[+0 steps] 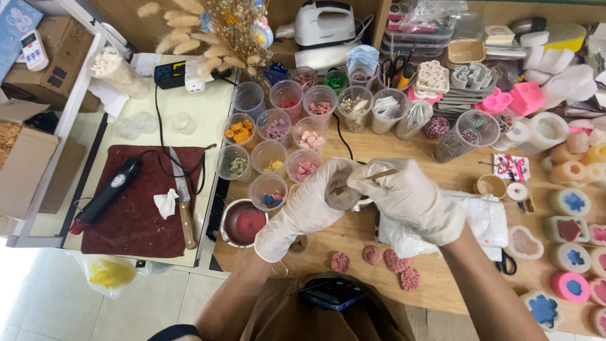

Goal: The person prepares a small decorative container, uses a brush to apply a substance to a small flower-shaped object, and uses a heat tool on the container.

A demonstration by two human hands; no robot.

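Note:
My left hand (307,205), in a white glove, is closed around a small rounded grey-brown piece (341,197) held above the wooden table (442,287). My right hand (413,197), also gloved, pinches a thin stick-like tool (377,175) whose tip points at that piece. Several pink flower-shaped pieces (390,259) lie on the table just below my hands. A small metal pot of red wax (243,222) stands left of my left hand.
Several clear plastic cups (284,136) of coloured bits stand behind my hands. Round moulds (571,252) line the right edge. On the left a dark red cloth (136,218) holds a heat gun (107,192) and a knife (183,202). A phone (331,293) rests on my lap.

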